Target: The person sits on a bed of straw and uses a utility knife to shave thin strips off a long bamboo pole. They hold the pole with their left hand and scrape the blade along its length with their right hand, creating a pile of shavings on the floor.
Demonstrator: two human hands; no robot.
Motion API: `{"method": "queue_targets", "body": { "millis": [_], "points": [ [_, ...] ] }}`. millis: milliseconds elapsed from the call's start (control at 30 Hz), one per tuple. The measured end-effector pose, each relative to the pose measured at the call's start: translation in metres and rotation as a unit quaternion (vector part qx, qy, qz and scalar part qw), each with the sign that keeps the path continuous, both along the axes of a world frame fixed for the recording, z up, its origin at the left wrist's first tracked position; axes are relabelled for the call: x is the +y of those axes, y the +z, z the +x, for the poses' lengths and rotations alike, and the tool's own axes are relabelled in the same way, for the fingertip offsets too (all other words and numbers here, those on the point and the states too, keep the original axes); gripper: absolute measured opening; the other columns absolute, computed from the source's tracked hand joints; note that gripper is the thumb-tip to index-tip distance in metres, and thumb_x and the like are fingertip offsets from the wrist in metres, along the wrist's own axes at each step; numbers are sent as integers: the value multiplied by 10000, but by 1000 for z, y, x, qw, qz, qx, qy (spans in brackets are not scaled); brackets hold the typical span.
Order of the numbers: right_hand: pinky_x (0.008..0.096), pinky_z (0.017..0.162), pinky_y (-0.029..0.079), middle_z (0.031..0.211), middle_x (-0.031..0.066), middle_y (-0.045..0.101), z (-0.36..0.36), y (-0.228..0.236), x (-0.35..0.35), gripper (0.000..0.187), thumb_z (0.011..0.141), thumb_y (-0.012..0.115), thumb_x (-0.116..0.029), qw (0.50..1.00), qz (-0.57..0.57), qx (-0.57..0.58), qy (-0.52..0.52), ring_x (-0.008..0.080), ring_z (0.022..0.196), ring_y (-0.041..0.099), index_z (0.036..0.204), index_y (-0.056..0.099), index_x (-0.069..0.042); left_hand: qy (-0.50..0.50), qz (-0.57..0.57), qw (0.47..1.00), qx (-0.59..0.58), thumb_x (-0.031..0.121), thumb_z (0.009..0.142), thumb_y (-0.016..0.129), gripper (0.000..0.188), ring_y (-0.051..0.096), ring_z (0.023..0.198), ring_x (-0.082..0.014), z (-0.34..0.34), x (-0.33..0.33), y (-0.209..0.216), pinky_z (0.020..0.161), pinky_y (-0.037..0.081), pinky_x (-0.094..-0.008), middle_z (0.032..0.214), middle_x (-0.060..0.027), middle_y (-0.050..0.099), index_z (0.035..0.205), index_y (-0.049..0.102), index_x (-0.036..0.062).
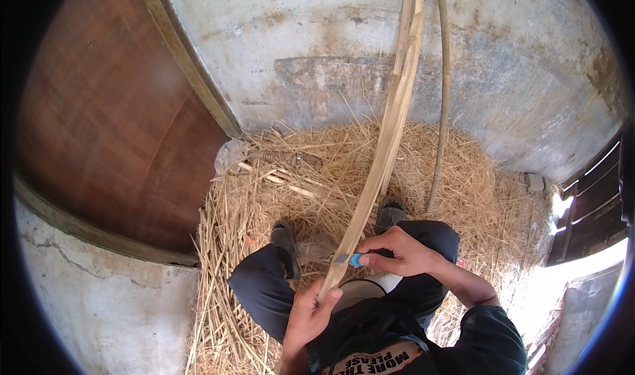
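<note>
A long pale wooden strip [365,209] slants from my lap up toward the far wall. My left hand [309,317] is wrapped round its near end. Just above that grip, my right hand [405,254] is closed on a small knife [356,260] with a blue handle. The knife's grey blade lies across the strip, touching its face. My right fingers hide most of the handle. Both my knees are bent outward, one on each side of the strip.
Straw [463,170] and loose split sticks [221,269] cover the floor. A thin pole [443,77] leans on the stained wall [317,31], beside another wooden piece [401,37]. A brown door panel [126,110] stands at left, dark slats [595,196] at right.
</note>
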State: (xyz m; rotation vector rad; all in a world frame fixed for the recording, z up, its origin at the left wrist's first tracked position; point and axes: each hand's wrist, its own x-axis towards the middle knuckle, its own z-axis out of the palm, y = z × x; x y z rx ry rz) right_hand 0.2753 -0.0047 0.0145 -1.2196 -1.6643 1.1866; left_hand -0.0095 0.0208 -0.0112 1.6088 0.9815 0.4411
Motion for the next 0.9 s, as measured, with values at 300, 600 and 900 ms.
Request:
{"method": "queue_targets", "body": {
  "millis": [300,600,900],
  "points": [
    [392,640,540,824,155,739,-8,-15,-4,192,1065,692,-180,983,164,-61,-62,331,698,731,1179,757,-38,2,-7,999,-37,293,1078,719,291,469,638,-85,4,3,1,579,426,-317,690,-39,544,1178,714,20],
    [368,619,535,784,131,720,1,-8,-3,205,1068,696,-200,999,-42,32,-3,248,668,729,1186,764,-46,8,63,998,-17,278,1071,728,271,466,613,-100,9,0,2,570,422,-326,670,-34,543,1103,701,11],
    [447,675,556,884,183,753,3,-5,-1,245,1064,699,-226,993,110,-50,-16,417,771,723,1227,757,-53,-5,0,998,-58,274,1073,728,267,450,631,-78,7,3,-1,562,411,-315,679,-9,521,1124,710,12]
  ]
}}
